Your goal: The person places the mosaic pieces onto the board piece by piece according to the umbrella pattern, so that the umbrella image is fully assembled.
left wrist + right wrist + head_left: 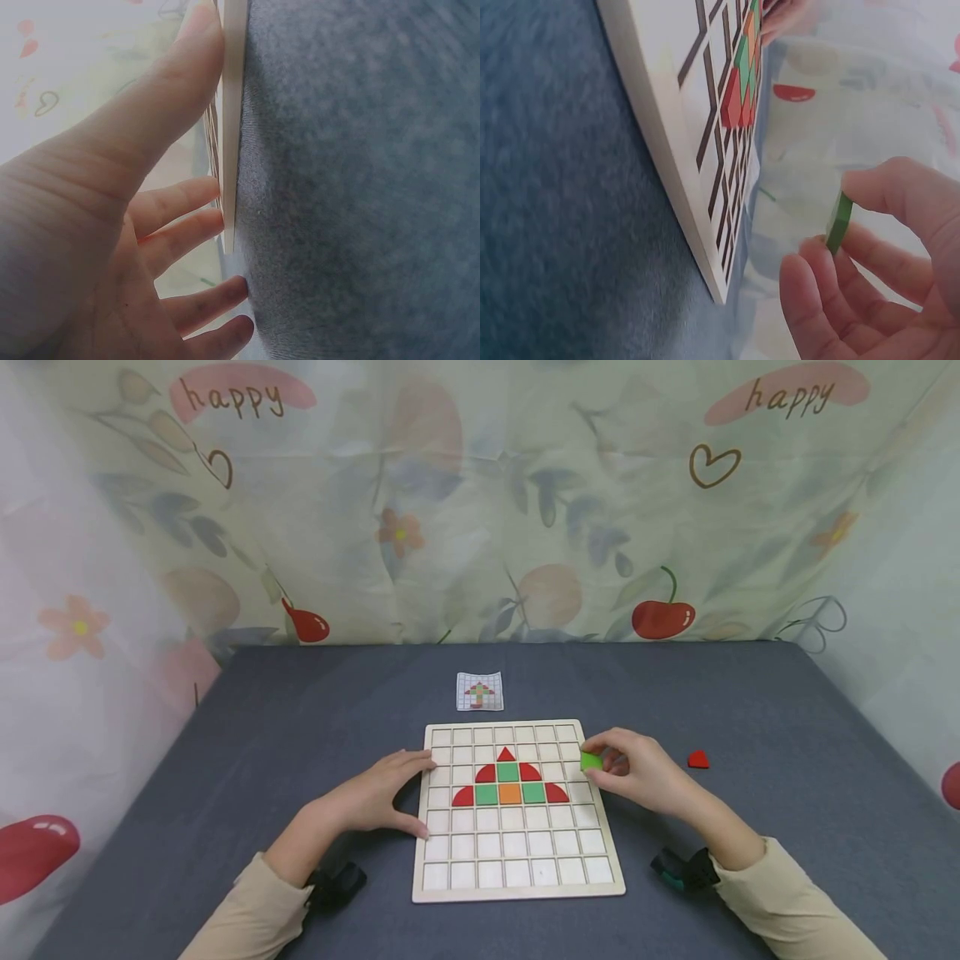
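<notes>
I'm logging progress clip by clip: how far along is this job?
Done: a red triangle tops two rows of pieces on the board, resembling the upper part of the card.
In hand: the right hand pinches a green piece.
Left to do, apparently: the card's stem, absent from the board; a red piece lies loose off it.

Left grip (372, 795) splayed, right grip (634, 768) pinched

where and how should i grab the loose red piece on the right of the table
Likely best pinched by two opposite edges, coming down from above: the loose red piece is small and lies flat on the table, apart from the board. The right hand is nearer, but it pinches a green piece.
</notes>
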### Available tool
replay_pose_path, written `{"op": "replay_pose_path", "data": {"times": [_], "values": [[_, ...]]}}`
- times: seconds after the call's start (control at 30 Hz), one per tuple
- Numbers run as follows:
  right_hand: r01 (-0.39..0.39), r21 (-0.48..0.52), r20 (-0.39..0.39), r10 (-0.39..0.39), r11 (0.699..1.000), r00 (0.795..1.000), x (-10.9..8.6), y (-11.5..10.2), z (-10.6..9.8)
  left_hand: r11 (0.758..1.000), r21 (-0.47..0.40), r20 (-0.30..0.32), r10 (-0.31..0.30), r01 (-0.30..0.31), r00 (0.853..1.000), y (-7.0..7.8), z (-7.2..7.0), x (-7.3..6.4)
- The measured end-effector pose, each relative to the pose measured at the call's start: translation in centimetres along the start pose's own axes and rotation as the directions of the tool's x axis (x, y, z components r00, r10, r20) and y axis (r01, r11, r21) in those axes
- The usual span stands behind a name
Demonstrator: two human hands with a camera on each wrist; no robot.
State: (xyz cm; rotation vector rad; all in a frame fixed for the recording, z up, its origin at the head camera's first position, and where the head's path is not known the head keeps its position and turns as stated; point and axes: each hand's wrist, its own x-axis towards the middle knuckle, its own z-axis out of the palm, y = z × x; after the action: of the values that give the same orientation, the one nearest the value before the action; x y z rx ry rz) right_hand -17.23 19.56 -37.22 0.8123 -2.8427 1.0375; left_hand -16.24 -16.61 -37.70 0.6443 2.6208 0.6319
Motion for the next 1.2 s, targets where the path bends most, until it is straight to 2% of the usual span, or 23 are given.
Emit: {"op": "replay_pose_path", "data": {"times": [0.4, 0.8, 1.07, 1.2], "values": [[0.058, 0.025, 0.006, -0.058, 0.998, 0.998, 0.3, -1.4, 1.0, 1.000, 0.018, -0.011, 0.000, 0.000, 1.000, -0.1, 0.2, 0.0], [-0.012, 0.051, 0.069, 0.008, 0.999, 0.998, 0.6, -2.5, 1.9, 1.000, 0.013, -0.013, 0.003, -0.003, 1.000, -0.2, 0.2, 0.0], [0.018, 0.126, 0.088, -0.029, 0.992, 0.996, 0.6, -3.2, 2.5, 1.000, 0.009, -0.014, 0.004, -0.004, 1.000, -0.2, 0.2, 0.0], [0.026, 0.114, 0.109, -0.039, 0.993, 0.993, 0.7, -3.8, 2.9, 1.000, 0.008, -0.011, -0.003, 0.003, 1.000, -0.1, 0.2, 0.0]]}}
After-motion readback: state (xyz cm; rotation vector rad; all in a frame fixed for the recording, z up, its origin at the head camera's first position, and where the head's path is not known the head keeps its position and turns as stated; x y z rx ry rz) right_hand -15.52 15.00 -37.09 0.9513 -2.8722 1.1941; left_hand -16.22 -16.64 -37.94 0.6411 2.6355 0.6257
